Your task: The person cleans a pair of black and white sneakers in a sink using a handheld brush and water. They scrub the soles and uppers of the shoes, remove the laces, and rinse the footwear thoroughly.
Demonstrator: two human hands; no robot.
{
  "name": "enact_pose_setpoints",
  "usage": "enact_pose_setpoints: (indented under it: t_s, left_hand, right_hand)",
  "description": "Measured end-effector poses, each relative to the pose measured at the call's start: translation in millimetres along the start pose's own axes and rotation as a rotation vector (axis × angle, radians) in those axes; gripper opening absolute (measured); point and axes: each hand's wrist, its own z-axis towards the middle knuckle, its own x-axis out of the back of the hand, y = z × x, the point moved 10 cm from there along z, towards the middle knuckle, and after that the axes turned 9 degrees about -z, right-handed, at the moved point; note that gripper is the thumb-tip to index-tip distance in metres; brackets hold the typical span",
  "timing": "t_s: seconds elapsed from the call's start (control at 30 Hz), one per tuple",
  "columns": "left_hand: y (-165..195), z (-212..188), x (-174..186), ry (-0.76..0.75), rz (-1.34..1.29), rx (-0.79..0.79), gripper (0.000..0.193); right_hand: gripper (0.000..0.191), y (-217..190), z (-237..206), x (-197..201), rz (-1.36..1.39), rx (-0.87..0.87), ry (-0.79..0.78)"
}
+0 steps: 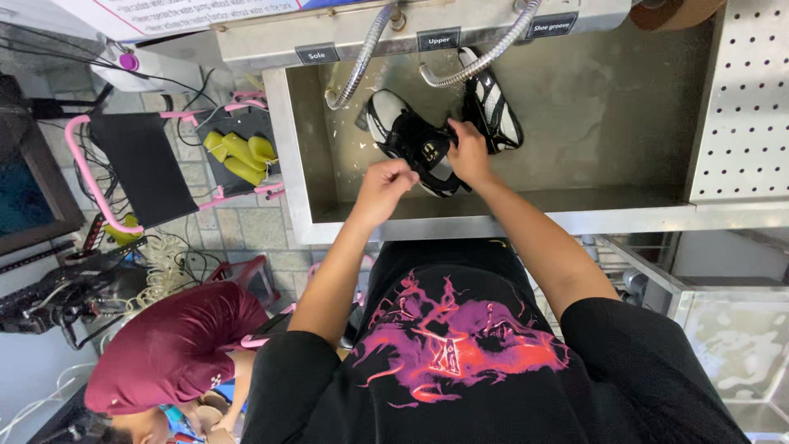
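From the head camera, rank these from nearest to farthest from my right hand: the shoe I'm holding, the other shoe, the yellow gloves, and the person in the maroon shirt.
1. Held shoe: in the sink, under the right hand.
2. Other shoe: just behind, toward the sink's back wall.
3. Yellow gloves: outside the sink, off to the left.
4. Person in maroon shirt: lower left corner, crouched by the floor.

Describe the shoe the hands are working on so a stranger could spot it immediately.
Find the steel sink under two bendy metal hoses. Of the two black-and-white shoes in it, take the nearer shoe, which the right hand grips and the left hand hovers beside. The farther shoe lies untouched.
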Motion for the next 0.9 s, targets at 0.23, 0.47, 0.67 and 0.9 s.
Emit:
enact_pose_setpoints:
  t_s: [0.23,0.47,0.67,0.9]
  left_hand:
    - [50,-12,-32,0.013,0.141,-0.096,0.027]
    - [29,-33,35,0.491,0.390,-0.075,0.025]
    - [-64,8,39,0.243,0.020,0.070,0.085]
    - [-89,28,16,0.317,-0.125,0.253,0.082]
  right_hand:
    - [0.008,19,-2,-58,0.336,-0.339,-0.286]
    - [0.009,8,-6,-54,1.113,-0.580,-0.291]
    - [0.016,6,-14,-55,1.250,-0.703,-0.394]
    - [0.021,39,-26,-44,0.571,-0.770,-0.272]
